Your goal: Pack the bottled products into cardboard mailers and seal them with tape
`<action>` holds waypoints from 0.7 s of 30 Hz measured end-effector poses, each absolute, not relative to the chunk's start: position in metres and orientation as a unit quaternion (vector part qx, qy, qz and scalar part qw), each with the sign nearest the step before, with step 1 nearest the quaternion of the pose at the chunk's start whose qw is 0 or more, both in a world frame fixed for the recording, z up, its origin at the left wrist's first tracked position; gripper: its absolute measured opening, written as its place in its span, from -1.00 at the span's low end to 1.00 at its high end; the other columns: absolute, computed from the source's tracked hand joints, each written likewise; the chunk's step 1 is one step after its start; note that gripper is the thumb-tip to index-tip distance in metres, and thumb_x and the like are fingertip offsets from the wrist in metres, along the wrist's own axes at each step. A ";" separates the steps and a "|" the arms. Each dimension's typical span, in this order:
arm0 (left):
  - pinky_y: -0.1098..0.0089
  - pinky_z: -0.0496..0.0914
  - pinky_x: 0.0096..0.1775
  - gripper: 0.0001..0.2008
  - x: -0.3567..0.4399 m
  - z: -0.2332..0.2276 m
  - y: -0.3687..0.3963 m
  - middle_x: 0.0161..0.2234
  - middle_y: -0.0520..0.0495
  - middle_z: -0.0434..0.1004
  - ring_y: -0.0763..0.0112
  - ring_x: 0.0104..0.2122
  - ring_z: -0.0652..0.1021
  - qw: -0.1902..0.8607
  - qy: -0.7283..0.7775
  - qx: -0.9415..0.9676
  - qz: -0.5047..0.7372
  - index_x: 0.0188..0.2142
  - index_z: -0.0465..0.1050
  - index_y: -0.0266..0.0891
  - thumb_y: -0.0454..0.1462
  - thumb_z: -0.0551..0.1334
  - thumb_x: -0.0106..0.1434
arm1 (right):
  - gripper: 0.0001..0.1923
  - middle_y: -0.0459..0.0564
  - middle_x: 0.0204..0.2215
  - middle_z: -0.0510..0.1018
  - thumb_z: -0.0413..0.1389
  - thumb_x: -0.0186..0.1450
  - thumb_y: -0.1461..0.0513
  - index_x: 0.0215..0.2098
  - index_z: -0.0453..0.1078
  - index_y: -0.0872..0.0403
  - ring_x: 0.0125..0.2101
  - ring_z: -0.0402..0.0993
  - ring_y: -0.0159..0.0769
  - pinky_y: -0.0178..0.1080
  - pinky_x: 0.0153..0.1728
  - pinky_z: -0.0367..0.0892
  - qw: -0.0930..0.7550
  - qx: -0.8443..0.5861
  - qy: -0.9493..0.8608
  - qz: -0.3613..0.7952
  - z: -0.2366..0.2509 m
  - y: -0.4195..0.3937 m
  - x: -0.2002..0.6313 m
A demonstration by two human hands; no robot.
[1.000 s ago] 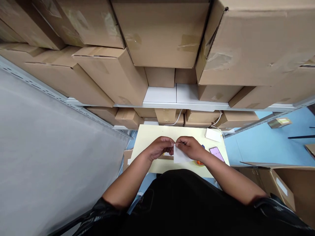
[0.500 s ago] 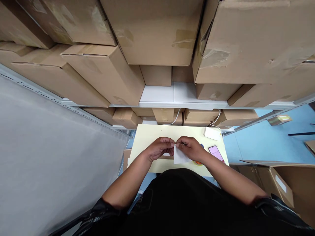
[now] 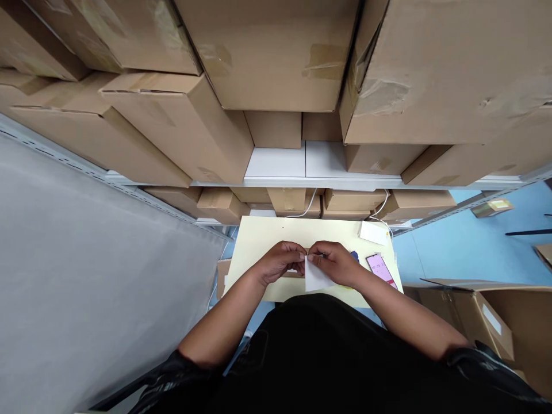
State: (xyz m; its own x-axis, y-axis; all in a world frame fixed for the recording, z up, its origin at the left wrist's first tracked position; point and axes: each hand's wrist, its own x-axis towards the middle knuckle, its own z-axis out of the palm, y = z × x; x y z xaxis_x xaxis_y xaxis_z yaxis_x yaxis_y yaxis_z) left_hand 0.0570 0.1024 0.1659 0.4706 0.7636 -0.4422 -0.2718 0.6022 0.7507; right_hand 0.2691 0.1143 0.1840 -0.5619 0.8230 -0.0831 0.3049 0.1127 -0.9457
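- A grey wall (image 3: 86,276) is on the far left.
- Big brown boxes (image 3: 181,115) sit on a shelf (image 3: 302,183) up above.
- The left hand (image 3: 280,261) is over the yellow bench (image 3: 259,241). Its fingers (image 3: 297,251) pinch the top edge of a small white paper (image 3: 317,278).
- The paper is in the middle, between both hands, just above the bench and close to the person's body.
- The right hand (image 3: 336,261) pinches the same top edge, touching the left hand.
- A pink phone (image 3: 379,267) lies flat on the bench, just beside the right wrist.
- A white card (image 3: 373,233) lies near the far right corner.
- An open brown box (image 3: 495,328) stands on the blue floor (image 3: 474,253).
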 end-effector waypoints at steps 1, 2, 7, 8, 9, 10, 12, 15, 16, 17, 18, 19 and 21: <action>0.41 0.40 -0.44 -0.72 0.057 0.166 0.102 -0.57 -0.11 0.58 0.37 -0.57 0.57 0.800 0.400 0.308 0.325 -0.43 0.60 -0.37 -0.17 0.50 0.02 | -0.76 -0.08 -0.38 0.57 0.12 0.42 0.08 -0.31 0.49 0.03 -0.34 0.46 -0.29 -0.26 -0.30 0.31 0.242 -0.399 -0.709 0.529 0.184 0.114 0.269; 0.40 0.40 -0.44 -0.72 0.057 0.167 0.102 -0.57 -0.12 0.58 0.36 -0.57 0.57 0.799 0.401 0.309 0.325 -0.43 0.60 -0.37 -0.16 0.49 0.02 | -0.77 -0.09 -0.39 0.57 0.12 0.42 0.09 -0.31 0.49 0.03 -0.34 0.46 -0.30 -0.27 -0.30 0.30 0.240 -0.397 -0.713 0.526 0.185 0.114 0.268; 0.39 0.39 -0.43 -0.76 0.057 0.172 0.102 -0.58 -0.09 0.58 0.36 -0.58 0.56 0.794 0.414 0.315 0.314 -0.42 0.60 -0.36 -0.20 0.48 -0.01 | -0.80 -0.11 -0.39 0.56 0.13 0.42 0.13 -0.32 0.49 0.03 -0.35 0.46 -0.32 -0.29 -0.31 0.29 0.240 -0.392 -0.725 0.514 0.188 0.114 0.269; 0.39 0.39 -0.42 -0.76 0.057 0.173 0.102 -0.58 -0.08 0.57 0.37 -0.58 0.56 0.793 0.416 0.316 0.314 -0.42 0.60 -0.35 -0.21 0.48 -0.01 | -0.80 -0.11 -0.40 0.56 0.13 0.42 0.14 -0.32 0.49 0.03 -0.36 0.46 -0.33 -0.29 -0.32 0.29 0.239 -0.391 -0.726 0.513 0.189 0.114 0.269; 0.38 0.40 -0.42 -0.77 0.057 0.173 0.102 -0.58 -0.07 0.57 0.37 -0.57 0.56 0.791 0.417 0.318 0.314 -0.42 0.60 -0.35 -0.21 0.47 -0.01 | -0.80 -0.11 -0.40 0.56 0.13 0.42 0.14 -0.33 0.49 0.03 -0.36 0.46 -0.33 -0.29 -0.32 0.29 0.239 -0.391 -0.727 0.512 0.189 0.114 0.269; 0.38 0.40 -0.41 -0.78 0.057 0.173 0.102 -0.58 -0.07 0.57 0.37 -0.57 0.56 0.790 0.417 0.320 0.315 -0.42 0.59 -0.34 -0.21 0.47 0.00 | -0.80 -0.11 -0.41 0.56 0.14 0.42 0.14 -0.33 0.49 0.03 -0.36 0.46 -0.33 -0.29 -0.33 0.29 0.239 -0.391 -0.728 0.511 0.190 0.115 0.269; 0.37 0.40 -0.40 -0.79 0.057 0.172 0.102 -0.57 -0.06 0.57 0.36 -0.57 0.57 0.789 0.414 0.323 0.318 -0.42 0.59 -0.34 -0.22 0.46 0.01 | -0.80 -0.12 -0.41 0.56 0.14 0.42 0.14 -0.33 0.49 0.03 -0.37 0.46 -0.33 -0.29 -0.33 0.29 0.239 -0.390 -0.730 0.509 0.190 0.115 0.269; 0.36 0.40 -0.40 -0.79 0.058 0.170 0.103 -0.55 -0.08 0.59 0.33 -0.55 0.59 0.792 0.410 0.322 0.319 -0.42 0.59 -0.34 -0.22 0.45 0.02 | -0.81 -0.11 -0.40 0.57 0.14 0.42 0.15 -0.32 0.49 0.03 -0.36 0.47 -0.33 -0.29 -0.33 0.30 0.242 -0.388 -0.732 0.505 0.190 0.115 0.270; 0.36 0.40 -0.40 -0.79 0.058 0.170 0.103 -0.54 -0.08 0.59 0.33 -0.55 0.59 0.792 0.409 0.321 0.319 -0.41 0.59 -0.34 -0.21 0.44 0.02 | -0.82 -0.11 -0.40 0.57 0.14 0.42 0.16 -0.32 0.50 0.02 -0.36 0.48 -0.33 -0.29 -0.33 0.30 0.241 -0.388 -0.733 0.503 0.189 0.115 0.271; 0.36 0.40 -0.39 -0.79 0.058 0.170 0.103 -0.54 -0.09 0.59 0.33 -0.55 0.59 0.792 0.410 0.322 0.317 -0.41 0.59 -0.34 -0.21 0.45 0.02 | -0.83 -0.11 -0.39 0.58 0.14 0.42 0.16 -0.31 0.50 0.02 -0.36 0.48 -0.33 -0.29 -0.33 0.31 0.241 -0.389 -0.735 0.501 0.189 0.115 0.272; 0.36 0.40 -0.39 -0.78 0.058 0.170 0.104 -0.54 -0.08 0.59 0.33 -0.55 0.59 0.791 0.412 0.323 0.316 -0.40 0.59 -0.34 -0.21 0.45 0.02 | -0.83 -0.11 -0.39 0.58 0.14 0.42 0.17 -0.31 0.50 0.02 -0.36 0.48 -0.33 -0.29 -0.33 0.31 0.240 -0.390 -0.737 0.498 0.189 0.115 0.272; 0.36 0.40 -0.39 -0.78 0.058 0.170 0.104 -0.54 -0.08 0.58 0.34 -0.54 0.58 0.790 0.414 0.325 0.315 -0.40 0.59 -0.34 -0.22 0.46 0.01 | -0.83 -0.11 -0.39 0.58 0.14 0.42 0.17 -0.31 0.50 0.02 -0.37 0.48 -0.33 -0.30 -0.34 0.31 0.239 -0.388 -0.741 0.494 0.189 0.116 0.273; 0.37 0.39 -0.38 -0.78 0.059 0.171 0.105 -0.54 -0.08 0.58 0.34 -0.53 0.58 0.787 0.414 0.332 0.314 -0.40 0.59 -0.34 -0.21 0.45 0.03 | -0.84 -0.11 -0.39 0.58 0.12 0.43 0.19 -0.29 0.49 0.02 -0.37 0.49 -0.34 -0.30 -0.36 0.32 0.253 -0.381 -0.755 0.469 0.188 0.116 0.273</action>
